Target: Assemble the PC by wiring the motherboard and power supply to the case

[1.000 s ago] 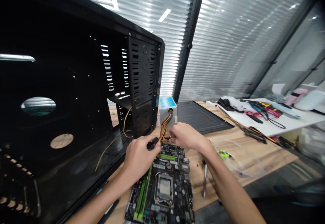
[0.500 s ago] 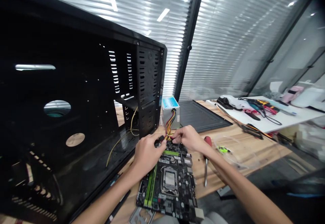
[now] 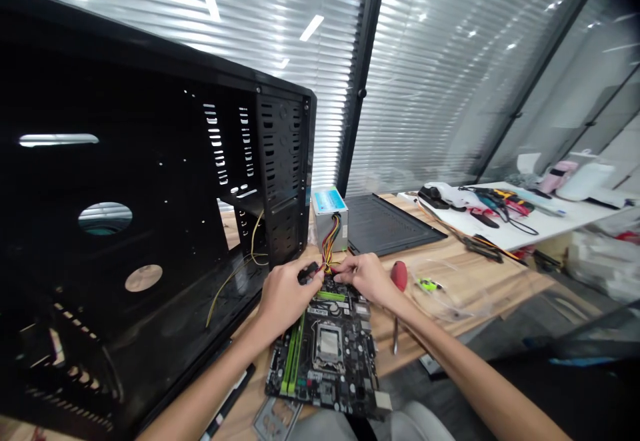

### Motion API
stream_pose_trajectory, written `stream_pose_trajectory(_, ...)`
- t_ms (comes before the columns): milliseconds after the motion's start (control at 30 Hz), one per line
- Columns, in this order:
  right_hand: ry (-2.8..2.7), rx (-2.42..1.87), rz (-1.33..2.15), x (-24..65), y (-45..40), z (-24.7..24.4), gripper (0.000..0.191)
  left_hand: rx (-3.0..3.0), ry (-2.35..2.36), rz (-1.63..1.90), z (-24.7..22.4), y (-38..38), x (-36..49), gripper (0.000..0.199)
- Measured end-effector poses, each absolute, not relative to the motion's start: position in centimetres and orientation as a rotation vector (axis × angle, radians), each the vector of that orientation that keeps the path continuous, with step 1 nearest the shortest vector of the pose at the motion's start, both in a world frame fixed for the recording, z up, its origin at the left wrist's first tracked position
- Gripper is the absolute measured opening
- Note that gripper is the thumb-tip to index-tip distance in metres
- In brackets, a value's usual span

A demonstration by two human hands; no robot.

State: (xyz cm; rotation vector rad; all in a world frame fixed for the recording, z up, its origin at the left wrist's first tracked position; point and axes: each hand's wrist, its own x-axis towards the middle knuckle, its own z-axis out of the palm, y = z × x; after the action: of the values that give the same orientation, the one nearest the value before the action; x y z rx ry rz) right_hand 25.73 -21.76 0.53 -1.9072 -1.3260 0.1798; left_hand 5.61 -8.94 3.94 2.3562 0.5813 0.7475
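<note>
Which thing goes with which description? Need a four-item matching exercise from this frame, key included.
Things
1. power supply
2. motherboard
3. screwdriver
4. computer case

Descriptions
A. red handle, shaft partly hidden by the right forearm
B. black, fills much of the picture's left side
C. blue label on top, multicoloured wires coming out of the front
D. carries long green slots

Pairs: 1-C, 2-D, 3-A, 4-B
</note>
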Motion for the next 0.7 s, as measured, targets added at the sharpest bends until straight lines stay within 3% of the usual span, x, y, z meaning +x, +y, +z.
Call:
stream_pose_trajectory(100,-1.283,-1.874,0.196,25.8,-22.0,-0.1,0.012,2.433,0.587,0.642,4.7,-8.9,5.1,0.039)
stream_pose_trajectory(267,-1.211,-1.777,0.308,26.2,-22.0,-1.2,0.013,2.578,0.449,0.415,5.8,-8.1,4.2,0.077)
stream_pose_trajectory(700,-1.243,-1.632,0.194,26.3,-21.4,-0.5,0.021,2.322,0.279,0.417,5.7,-6.3,4.3,0.056)
